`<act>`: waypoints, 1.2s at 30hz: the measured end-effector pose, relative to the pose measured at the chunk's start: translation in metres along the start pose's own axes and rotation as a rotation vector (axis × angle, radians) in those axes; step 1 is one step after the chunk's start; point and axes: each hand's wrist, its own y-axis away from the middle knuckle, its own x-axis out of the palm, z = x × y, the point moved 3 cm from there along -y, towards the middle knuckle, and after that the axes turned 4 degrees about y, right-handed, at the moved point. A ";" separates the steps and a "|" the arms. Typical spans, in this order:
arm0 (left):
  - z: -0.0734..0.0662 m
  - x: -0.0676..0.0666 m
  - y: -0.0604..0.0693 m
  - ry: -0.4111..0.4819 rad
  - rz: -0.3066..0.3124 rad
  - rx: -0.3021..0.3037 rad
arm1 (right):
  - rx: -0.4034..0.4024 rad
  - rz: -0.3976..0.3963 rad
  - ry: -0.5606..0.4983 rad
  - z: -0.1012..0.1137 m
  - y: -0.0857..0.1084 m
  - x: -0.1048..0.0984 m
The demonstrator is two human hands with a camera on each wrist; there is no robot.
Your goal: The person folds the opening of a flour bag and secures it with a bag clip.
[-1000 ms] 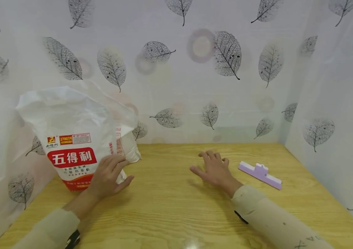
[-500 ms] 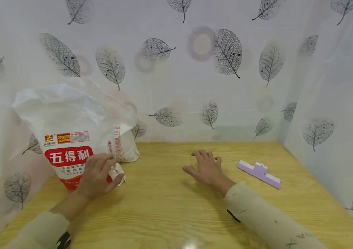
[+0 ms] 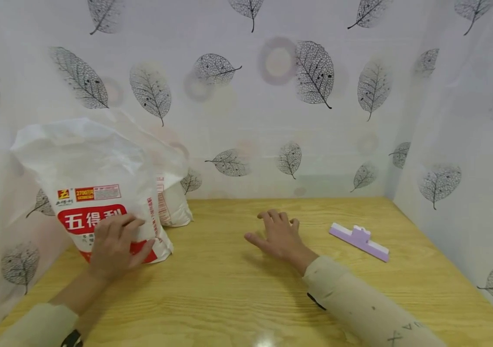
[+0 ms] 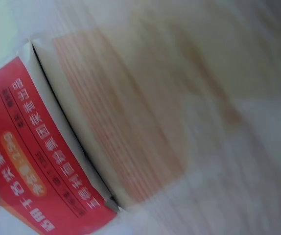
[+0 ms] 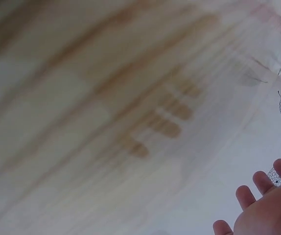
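A white flour bag (image 3: 94,159) with red panels stands at the left of the table in the head view, its top loose and crumpled. My left hand (image 3: 114,246) is in front of its lower half, fingers loosely bent, covering part of the red label; contact cannot be made out. The left wrist view shows the bag's red lower panel (image 4: 37,147) close up. My right hand (image 3: 279,238) hovers low over the middle of the table, fingers spread, holding nothing. Right of it lies a purple and white bag clip (image 3: 360,241).
Behind the flour bag's right side, another white packet-like part (image 3: 177,205) with red print shows; whether it is a separate bag is unclear. The wood-grain table (image 3: 229,289) meets a leaf-patterned curtain (image 3: 238,115) at the back and sides.
My left hand has moved left across the front of the bag, uncovering its lower right corner. My right hand has drifted left, away from the clip. The view has shifted slightly.
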 end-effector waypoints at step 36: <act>0.027 -0.036 0.025 -0.133 0.059 -0.086 | -0.100 -0.035 0.047 0.045 -0.007 0.010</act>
